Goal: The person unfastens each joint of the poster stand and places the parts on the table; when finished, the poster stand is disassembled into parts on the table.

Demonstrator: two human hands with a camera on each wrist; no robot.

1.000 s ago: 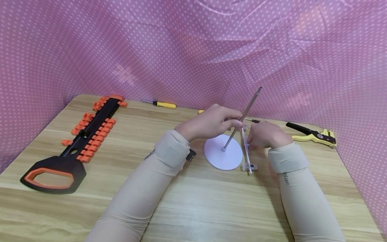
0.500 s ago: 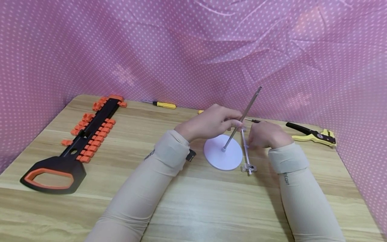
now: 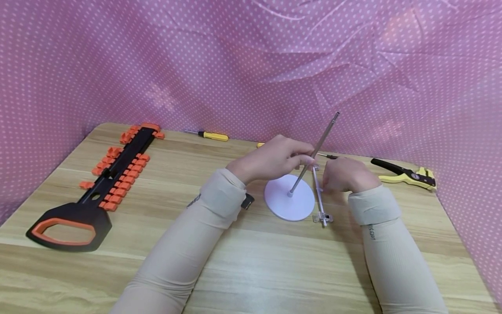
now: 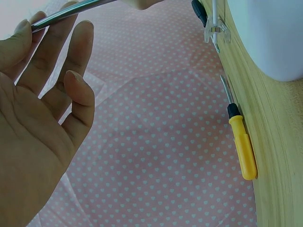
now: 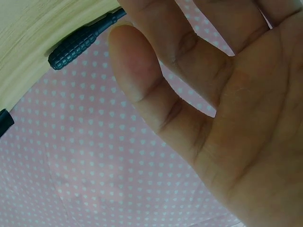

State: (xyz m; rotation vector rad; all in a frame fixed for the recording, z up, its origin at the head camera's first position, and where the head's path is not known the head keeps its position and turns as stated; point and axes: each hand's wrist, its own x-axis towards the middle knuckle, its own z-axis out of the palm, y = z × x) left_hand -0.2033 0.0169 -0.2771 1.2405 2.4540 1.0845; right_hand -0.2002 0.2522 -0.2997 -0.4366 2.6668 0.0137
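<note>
The rod [image 3: 322, 141] is pinched lightly between thumb and fingertips of the left hand [image 3: 274, 159], partway up, with the little finger left loosely bent. How the right hand [image 3: 347, 174] is closed cannot be told: its fingertips are hidden from the head camera and cut off in its own wrist view. It is placed just beside the white bar [image 3: 318, 189], and whether the bar is touched cannot be made out.

The rod is fixed in the round white base [image 3: 282, 205] and leans to the right; whether the base sits flat on the table [image 3: 235, 270] cannot be judged. The bar is found just right of the base, with a clear clip [image 3: 323, 217] near its near end.

The rod looks like stiff, smooth metal, likely a little slippery, and is probably best held low, near the base. The bar seems thin and light, the clip perhaps brittle, so the bar is better taken by its middle.

Dark lettering [image 3: 371, 232] is printed on the right sleeve [image 3: 396, 261], too small to be read surely. No brand can be made out.
</note>
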